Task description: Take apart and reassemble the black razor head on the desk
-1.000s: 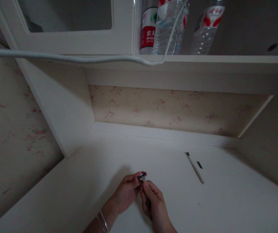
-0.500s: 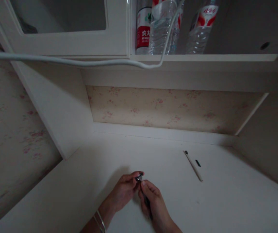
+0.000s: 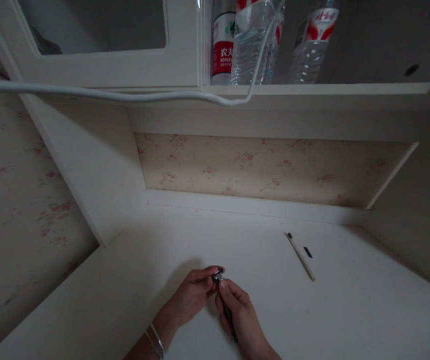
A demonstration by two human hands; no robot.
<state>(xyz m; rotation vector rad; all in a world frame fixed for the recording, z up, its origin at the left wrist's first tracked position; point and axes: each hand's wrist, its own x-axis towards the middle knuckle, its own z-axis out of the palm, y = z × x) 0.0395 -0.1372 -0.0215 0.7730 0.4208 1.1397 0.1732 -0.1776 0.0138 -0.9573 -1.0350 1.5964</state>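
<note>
Two bare hands meet low over the pale, matt white desk top [image 3: 350, 310], fingertips pinched together on one small dark object with a glint of metal at its upper end [image 3: 218, 275]. The left hand [image 3: 194, 295], thin silver bangles [image 3: 156, 341] on its wrist, closes thumb and forefinger on that shiny tip. The right hand [image 3: 239, 315] is curled shut around the rest of it, a slim dark shaft running down under the palm; what exactly it is I cannot tell in this dim light. It sits just above the desk, near the front edge, between both hands.

It looks light and rigid, the sort of narrow thing that could slip or roll if let go, and the small metal end seems the delicate part. The shaft looks like the safest place to grip, with only a fingertip hold on the tip.

Further back to the right lies a thin cream-coloured stick with a dark tip [image 3: 300, 257], and just beside it a tiny black cap-like piece [image 3: 308, 252], apart from each other. Faded floral wallpaper [image 3: 260, 167] backs the alcove. Above, clear ribbed plastic water bottles with red labels [image 3: 252, 40] stand on a smooth white shelf [image 3: 312, 89], and a white cable [image 3: 87, 92] droops across its front.
</note>
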